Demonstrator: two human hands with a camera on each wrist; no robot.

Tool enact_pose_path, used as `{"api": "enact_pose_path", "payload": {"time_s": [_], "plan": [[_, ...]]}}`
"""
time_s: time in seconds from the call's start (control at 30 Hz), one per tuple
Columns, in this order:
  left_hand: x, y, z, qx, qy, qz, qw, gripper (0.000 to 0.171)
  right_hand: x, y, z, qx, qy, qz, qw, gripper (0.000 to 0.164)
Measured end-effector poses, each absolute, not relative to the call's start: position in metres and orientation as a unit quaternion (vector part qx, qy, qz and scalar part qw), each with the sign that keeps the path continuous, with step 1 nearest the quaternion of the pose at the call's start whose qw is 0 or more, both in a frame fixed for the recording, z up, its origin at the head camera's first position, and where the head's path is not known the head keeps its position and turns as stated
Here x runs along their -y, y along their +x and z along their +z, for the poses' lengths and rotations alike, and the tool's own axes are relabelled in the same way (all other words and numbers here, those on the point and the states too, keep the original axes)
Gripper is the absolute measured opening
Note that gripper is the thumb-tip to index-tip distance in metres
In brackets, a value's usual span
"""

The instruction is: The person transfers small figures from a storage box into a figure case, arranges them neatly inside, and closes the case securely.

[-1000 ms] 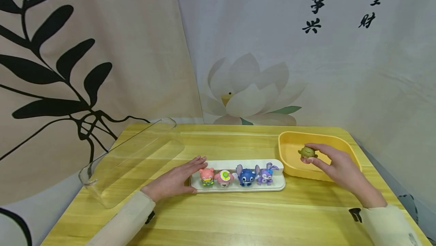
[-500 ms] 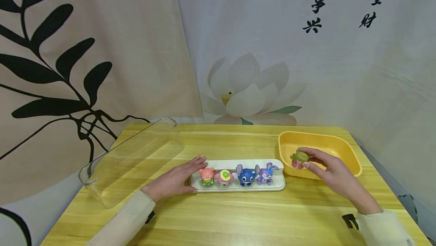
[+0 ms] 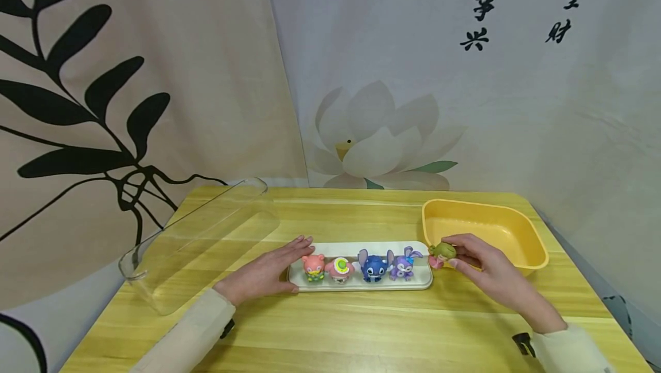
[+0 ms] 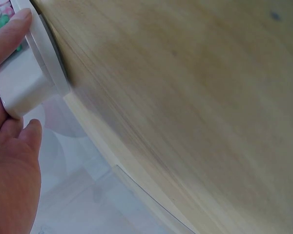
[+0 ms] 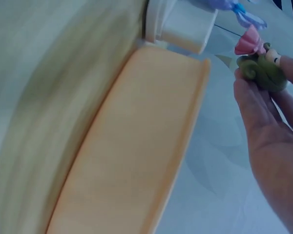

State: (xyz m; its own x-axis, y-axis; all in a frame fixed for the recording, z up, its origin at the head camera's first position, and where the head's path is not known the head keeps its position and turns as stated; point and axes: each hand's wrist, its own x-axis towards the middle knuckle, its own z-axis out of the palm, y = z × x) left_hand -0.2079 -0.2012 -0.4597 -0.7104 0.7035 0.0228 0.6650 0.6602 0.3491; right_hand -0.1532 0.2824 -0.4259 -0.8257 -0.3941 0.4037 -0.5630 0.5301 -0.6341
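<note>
My right hand (image 3: pixel 488 269) pinches a small figurine (image 3: pixel 443 252) with a green top and a pink lower part. The figurine hangs by the right end of a long white display stand (image 3: pixel 361 287), over the near left corner of a yellow basket. In the right wrist view, fingertips and thumb close on the green part (image 5: pixel 263 73). Left, my other hand (image 3: pixel 268 272) grips the stand's end, thumb at the front and fingers behind. On the stand, left to right, are a pink figurine (image 3: pixel 313 268), a pink one with a green-and-yellow top (image 3: pixel 339 270), a blue big-eared one (image 3: pixel 373 267) and a purple long-eared one (image 3: pixel 402 265).
A clear plastic cover (image 3: pixel 201 247) lies slanted on the left of the wooden table (image 3: pixel 361 333). The yellow basket (image 3: pixel 537 247) stands at the right, close to the stand's end. A printed curtain (image 3: pixel 382 63) hangs behind the table.
My right hand has brought the green and pink figurine from over the basket leftward and down to the stand's right end. The left hand has stayed in place.
</note>
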Motion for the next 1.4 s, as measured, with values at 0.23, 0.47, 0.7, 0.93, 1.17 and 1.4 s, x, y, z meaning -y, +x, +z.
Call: {"api": "enact_pose_path", "payload": {"time_s": [0.23,0.47,0.7,0.93,1.17,1.4], "plan": [[0.201,-0.208,-0.459,-0.909,0.376,0.172,0.058,0.093,-0.275,-0.152,-0.436,0.871,0.28,0.391,0.101,0.037],[0.2,-0.207,-0.46,-0.907,0.383,0.171,0.047,0.093,-0.269,-0.153,-0.444,0.878,0.282,0.371,0.105,0.039],[0.201,-0.207,-0.46,-0.908,0.378,0.173,0.054,0.093,-0.264,-0.155,-0.448,0.887,0.284,0.345,0.113,0.039],[0.201,-0.207,-0.459,-0.907,0.381,0.17,0.051,0.093,-0.261,-0.157,-0.451,0.901,0.274,0.319,0.107,0.038],[0.2,-0.207,-0.458,-0.909,0.374,0.172,0.061,0.093,-0.258,-0.158,-0.452,0.906,0.271,0.311,0.098,0.038],[0.2,-0.207,-0.458,-0.91,0.371,0.171,0.063,0.093,-0.256,-0.158,-0.453,0.908,0.262,0.315,0.087,0.039]]}}
